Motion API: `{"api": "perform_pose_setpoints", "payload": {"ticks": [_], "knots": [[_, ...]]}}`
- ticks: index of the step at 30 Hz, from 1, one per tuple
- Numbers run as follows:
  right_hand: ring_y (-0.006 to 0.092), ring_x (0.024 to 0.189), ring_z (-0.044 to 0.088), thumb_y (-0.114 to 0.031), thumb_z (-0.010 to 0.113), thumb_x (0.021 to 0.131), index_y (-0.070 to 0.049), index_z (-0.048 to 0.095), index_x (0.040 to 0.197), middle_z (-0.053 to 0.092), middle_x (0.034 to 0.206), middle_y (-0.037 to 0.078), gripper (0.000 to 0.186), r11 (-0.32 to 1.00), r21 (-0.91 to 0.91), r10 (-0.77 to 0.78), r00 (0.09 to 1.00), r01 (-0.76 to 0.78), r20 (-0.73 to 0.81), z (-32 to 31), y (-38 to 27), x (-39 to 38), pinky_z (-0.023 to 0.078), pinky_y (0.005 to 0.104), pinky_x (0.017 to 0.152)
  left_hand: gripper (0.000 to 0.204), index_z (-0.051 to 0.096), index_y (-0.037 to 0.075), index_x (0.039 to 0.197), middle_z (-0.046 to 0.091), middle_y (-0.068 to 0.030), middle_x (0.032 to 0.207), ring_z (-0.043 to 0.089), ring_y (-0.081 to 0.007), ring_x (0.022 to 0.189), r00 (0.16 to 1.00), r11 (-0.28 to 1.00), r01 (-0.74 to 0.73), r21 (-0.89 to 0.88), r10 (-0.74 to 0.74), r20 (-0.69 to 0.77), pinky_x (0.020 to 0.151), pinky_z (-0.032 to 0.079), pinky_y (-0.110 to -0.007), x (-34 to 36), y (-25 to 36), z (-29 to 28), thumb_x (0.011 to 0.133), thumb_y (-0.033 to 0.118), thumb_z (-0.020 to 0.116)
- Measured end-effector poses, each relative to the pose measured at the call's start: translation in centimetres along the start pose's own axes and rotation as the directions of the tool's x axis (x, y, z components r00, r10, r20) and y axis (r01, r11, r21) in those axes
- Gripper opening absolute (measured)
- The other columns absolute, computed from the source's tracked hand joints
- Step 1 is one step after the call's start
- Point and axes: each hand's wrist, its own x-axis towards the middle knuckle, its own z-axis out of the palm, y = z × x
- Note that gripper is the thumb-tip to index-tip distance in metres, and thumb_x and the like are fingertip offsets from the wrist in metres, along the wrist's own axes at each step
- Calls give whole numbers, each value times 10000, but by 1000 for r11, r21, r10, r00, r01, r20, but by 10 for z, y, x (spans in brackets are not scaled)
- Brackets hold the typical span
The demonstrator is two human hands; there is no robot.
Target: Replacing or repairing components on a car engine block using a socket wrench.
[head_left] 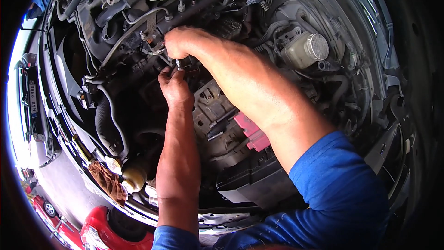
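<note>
Both my hands are deep in a car's engine bay, close together beside the engine [148, 41]. My left hand [175, 88] reaches up from below, its thumb and fingers pinched on a short, shiny metal shaft [179, 64]. Just above it, my right hand [178, 42] is bent downward and curled closed near the upper end of that shaft. Most of its fingers are hidden behind the hand, so what they hold does not show. Metal fuel pipes [167, 11] and a bracket [151, 25] lie close to the right hand.
A fluid reservoir [300, 51] with a round cap stands at the right. Nearer are a red plastic cover [252, 132] and a black box [256, 180]. A brown rag [108, 183] hangs over the front edge. A ribbed hose [108, 120] runs at left; a red vehicle [99, 231] stands beyond.
</note>
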Motion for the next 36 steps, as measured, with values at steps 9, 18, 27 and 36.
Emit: {"api": "perform_pose_setpoints", "payload": {"ticks": [9, 18, 27, 36], "knots": [[311, 1064, 636, -112, 595, 806, -45, 700, 1060, 658, 1130, 176, 282, 1000, 14, 14, 1000, -13, -6, 6, 3, 7, 506, 390, 885, 195, 614, 30, 1021, 655, -94, 946, 627, -210, 831, 933, 935, 353, 35, -355, 59, 783, 502, -335, -5, 15, -5, 906, 165, 532], [317, 1071, 632, -110, 588, 808, -46, 696, 1065, 658, 1123, 177, 287, 999, -36, 10, 999, -9, 31, 3, 1, 5, 506, 395, 881, 258, 617, 105, 1090, 645, -51, 1035, 547, -206, 1010, 878, 883, 456, -110, -426, 221, 945, 380, -405, 7, 5, -1, 961, 296, 502], [313, 1074, 633, -114, 601, 804, -79, 696, 1087, 661, 1132, 159, 301, 994, 72, 80, 997, -81, 21, 5, 2, 8, 509, 394, 881, 243, 611, 47, 1029, 642, -57, 884, 600, -202, 788, 926, 893, 378, -245, -367, 90, 736, 487, -350, 14, -11, 21, 960, 258, 512], [322, 1063, 633, -137, 611, 818, -96, 681, 1104, 663, 1129, 148, 297, 996, 56, 72, 996, -68, -60, 14, 7, 10, 511, 406, 876, 260, 613, 6, 1052, 671, -94, 954, 641, -241, 839, 954, 954, 299, -7, -298, 20, 765, 521, -368, 11, -11, 19, 944, 217, 505]]}}
